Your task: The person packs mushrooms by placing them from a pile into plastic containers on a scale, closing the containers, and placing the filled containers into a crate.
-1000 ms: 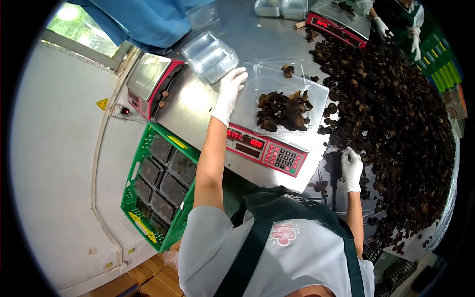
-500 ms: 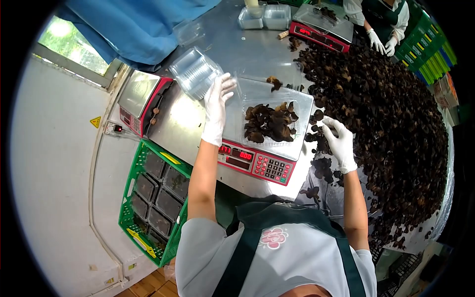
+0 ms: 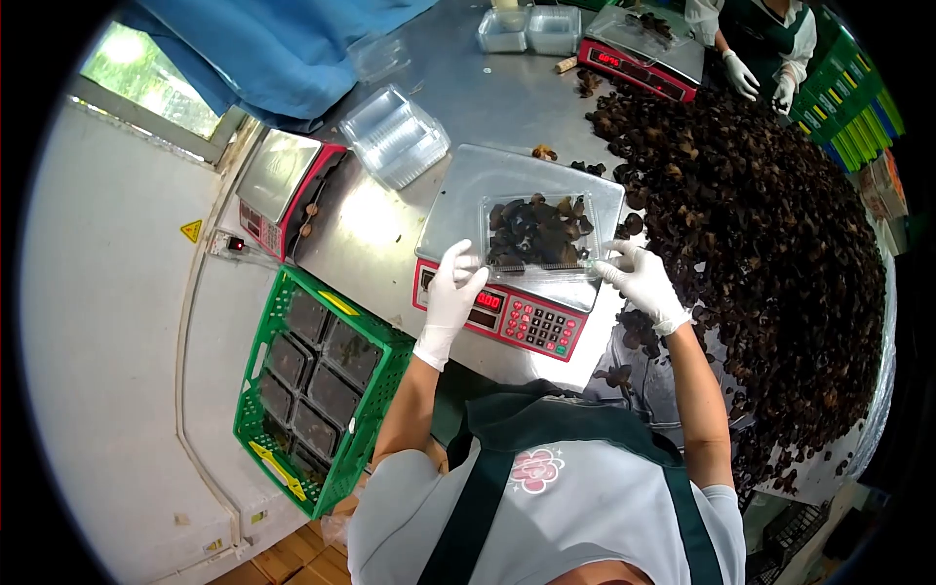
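Observation:
A clear plastic clamshell box [image 3: 538, 234] of dark wood ear mushrooms rests on the pan of a red electronic scale [image 3: 526, 320], its lid folded down over them. My left hand [image 3: 452, 300], in a white glove, has curled fingers and thumb at the box's front left corner. At the front right corner my gloved right hand [image 3: 643, 283] pinches the edge. Beside the scale, to the right, lies a large heap of loose wood ear mushrooms [image 3: 760, 263]. A stack of clear plastic boxes [image 3: 395, 136] lies beyond the scale's left side.
A green crate [image 3: 380, 390] of filled boxes stands at lower left. Another scale [image 3: 278, 195] is by the wall. At the far side are a third scale [image 3: 639, 68], more plastic boxes [image 3: 531, 29] and a gloved co-worker [image 3: 765, 39]. Blue cloth [image 3: 253, 58] hangs at upper left.
My left hand has moved from beside the stacked boxes down to the box's front left corner. The lid has come down over the mushrooms. My right hand has left the heap's edge for the box.

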Demonstrator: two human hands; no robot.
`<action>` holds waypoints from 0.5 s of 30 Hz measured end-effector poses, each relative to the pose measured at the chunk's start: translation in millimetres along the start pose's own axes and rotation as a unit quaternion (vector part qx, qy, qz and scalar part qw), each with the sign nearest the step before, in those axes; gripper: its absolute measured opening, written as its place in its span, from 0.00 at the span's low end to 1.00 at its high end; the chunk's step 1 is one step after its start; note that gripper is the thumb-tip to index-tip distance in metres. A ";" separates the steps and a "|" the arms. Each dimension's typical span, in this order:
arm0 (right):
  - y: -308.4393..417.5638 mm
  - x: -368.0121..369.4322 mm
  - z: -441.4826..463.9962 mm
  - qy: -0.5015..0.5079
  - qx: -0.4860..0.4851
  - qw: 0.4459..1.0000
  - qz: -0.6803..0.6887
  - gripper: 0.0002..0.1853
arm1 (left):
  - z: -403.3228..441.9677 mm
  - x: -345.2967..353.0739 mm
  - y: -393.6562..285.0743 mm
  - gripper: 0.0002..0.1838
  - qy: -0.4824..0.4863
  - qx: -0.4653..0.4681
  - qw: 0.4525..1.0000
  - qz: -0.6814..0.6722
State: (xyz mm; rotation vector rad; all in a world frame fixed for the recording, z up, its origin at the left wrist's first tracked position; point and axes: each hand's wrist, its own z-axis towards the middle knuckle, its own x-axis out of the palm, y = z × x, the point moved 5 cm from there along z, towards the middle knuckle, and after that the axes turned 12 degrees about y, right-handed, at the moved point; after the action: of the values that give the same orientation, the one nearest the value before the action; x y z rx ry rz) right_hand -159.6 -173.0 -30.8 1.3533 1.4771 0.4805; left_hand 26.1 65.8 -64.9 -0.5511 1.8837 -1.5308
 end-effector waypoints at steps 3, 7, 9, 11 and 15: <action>-2.9 13.4 4.2 0.042 0.017 0.994 0.104 0.16 | -3.3 9.8 -4.7 0.14 0.067 -0.126 0.980 -0.140; -12.8 26.3 6.3 0.050 -0.016 0.970 0.239 0.06 | -2.1 11.3 -0.2 0.07 0.068 -0.085 0.981 -0.159; -9.8 28.5 0.3 0.014 -0.047 0.972 0.230 0.04 | -4.9 12.9 1.7 0.07 0.056 -0.064 0.985 -0.151; -15.3 35.7 -3.8 -0.012 -0.067 0.975 0.210 0.05 | -7.8 13.8 5.5 0.07 0.037 -0.029 0.988 -0.145; -6.6 35.1 -22.1 -0.089 -0.129 0.982 0.107 0.03 | -14.5 12.5 5.9 0.06 0.029 -0.015 0.995 -0.091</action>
State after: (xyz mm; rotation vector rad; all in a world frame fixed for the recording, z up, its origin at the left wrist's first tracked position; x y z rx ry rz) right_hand -176.0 -136.0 -42.0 1.3156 1.0889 0.6477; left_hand 7.5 69.0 -71.6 -0.7151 1.9479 -1.6519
